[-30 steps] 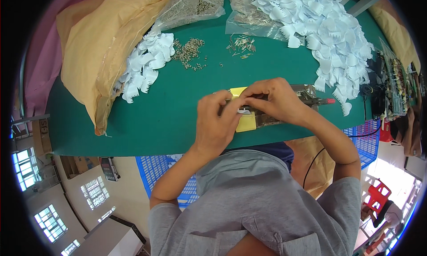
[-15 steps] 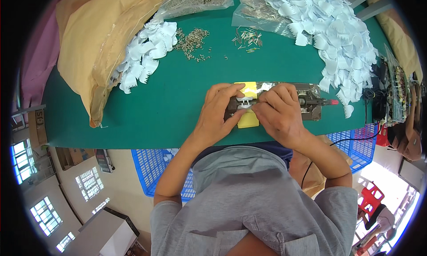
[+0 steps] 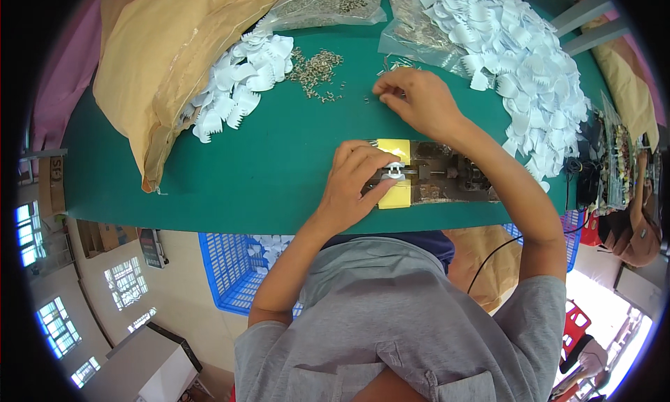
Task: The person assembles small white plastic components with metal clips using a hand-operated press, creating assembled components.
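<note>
My left hand (image 3: 354, 184) grips a small white plastic claw clip (image 3: 395, 170) between thumb and fingers. The clip sits over the left end of a dark metal jig (image 3: 443, 182) on the table, between two yellow patches (image 3: 395, 197). My right hand (image 3: 422, 103) is raised past the jig, just in front of a small pile of thin metal pins (image 3: 395, 61). Its fingers are curled, thumb and forefinger close together; whatever is between them is too small to make out.
Small metal springs (image 3: 317, 70) lie heaped on the green table (image 3: 279, 151). White toothed clip halves pile up at the right (image 3: 537, 74) and beside a brown paper sack (image 3: 157, 74). Clear bags (image 3: 328, 8) stand at the back. A blue basket (image 3: 227, 273) is below the table edge.
My right hand has left the jig and moved up and away toward the pins, uncovering the jig's right part. My left hand stays at the claw clip. The whole view has shifted slightly.
</note>
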Demonstrator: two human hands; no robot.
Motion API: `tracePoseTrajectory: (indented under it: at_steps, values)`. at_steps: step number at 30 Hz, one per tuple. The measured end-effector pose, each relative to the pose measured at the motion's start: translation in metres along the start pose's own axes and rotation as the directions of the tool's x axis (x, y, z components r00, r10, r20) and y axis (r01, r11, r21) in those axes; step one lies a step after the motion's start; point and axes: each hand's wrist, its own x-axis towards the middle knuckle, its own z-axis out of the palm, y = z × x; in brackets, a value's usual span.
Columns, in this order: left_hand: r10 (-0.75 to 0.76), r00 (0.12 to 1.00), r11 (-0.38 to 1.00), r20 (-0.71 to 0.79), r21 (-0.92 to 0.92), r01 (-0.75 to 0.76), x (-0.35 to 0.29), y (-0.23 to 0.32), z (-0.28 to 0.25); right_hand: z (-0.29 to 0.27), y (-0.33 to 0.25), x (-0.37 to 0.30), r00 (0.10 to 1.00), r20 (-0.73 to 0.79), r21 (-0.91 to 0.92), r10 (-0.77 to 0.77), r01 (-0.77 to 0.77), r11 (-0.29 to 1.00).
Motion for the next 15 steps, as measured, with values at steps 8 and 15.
tracePoseTrajectory:
  at_steps: [8, 15]
  values:
    - [-0.002, 1.0, 0.999, 0.01, -0.032, 0.002, -0.004, -0.003, 0.003, 0.023, 0.011, 0.022, 0.985, 0.059, -0.195, -0.162, 0.171, 0.966]
    - [-0.016, 1.0, 0.999, 0.012, -0.034, 0.016, -0.005, -0.005, 0.003, 0.018, 0.003, 0.016, 0.986, 0.124, -0.138, -0.112, 0.129, 0.982]
